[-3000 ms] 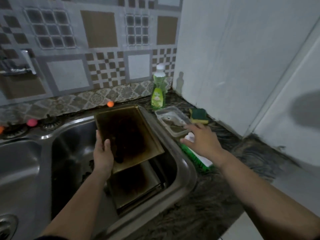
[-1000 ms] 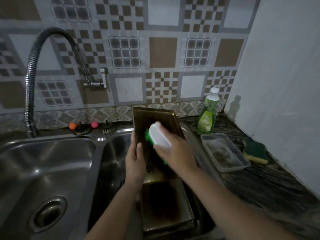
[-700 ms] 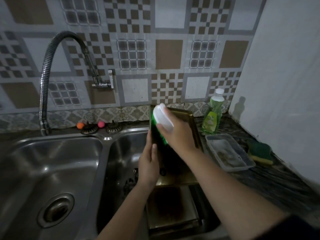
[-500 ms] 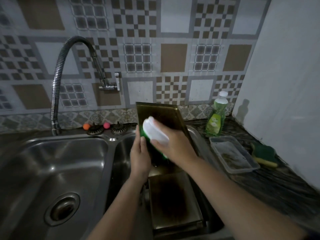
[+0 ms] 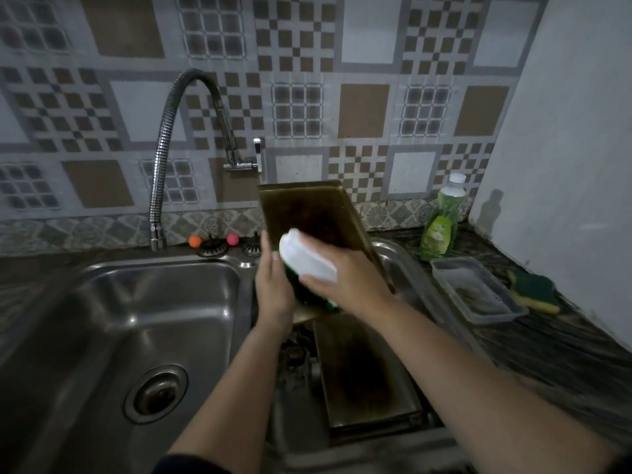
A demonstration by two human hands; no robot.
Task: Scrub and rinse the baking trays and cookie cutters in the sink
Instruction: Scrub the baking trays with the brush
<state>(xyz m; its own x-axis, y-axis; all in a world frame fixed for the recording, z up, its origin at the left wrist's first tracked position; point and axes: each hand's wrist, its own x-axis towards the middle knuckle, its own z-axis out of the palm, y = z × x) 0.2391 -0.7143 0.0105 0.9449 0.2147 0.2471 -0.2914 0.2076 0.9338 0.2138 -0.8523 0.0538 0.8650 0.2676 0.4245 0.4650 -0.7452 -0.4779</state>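
White-backed scrub brush (image 5: pixel 307 260), fetched off the worktop seconds ago, now rubs the upright baking tray (image 5: pixel 307 213); right hand (image 5: pixel 345 282) grips it, left hand (image 5: pixel 273 285) grips the tray's edge beside it.

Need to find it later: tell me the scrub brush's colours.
White back, green bristles on the scrub brush; head view.

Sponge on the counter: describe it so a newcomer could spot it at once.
Start at the sink, then follow the counter right toward the white wall. The sponge lies just right of the clear container: green on top, yellow beneath, the only soft thing there.
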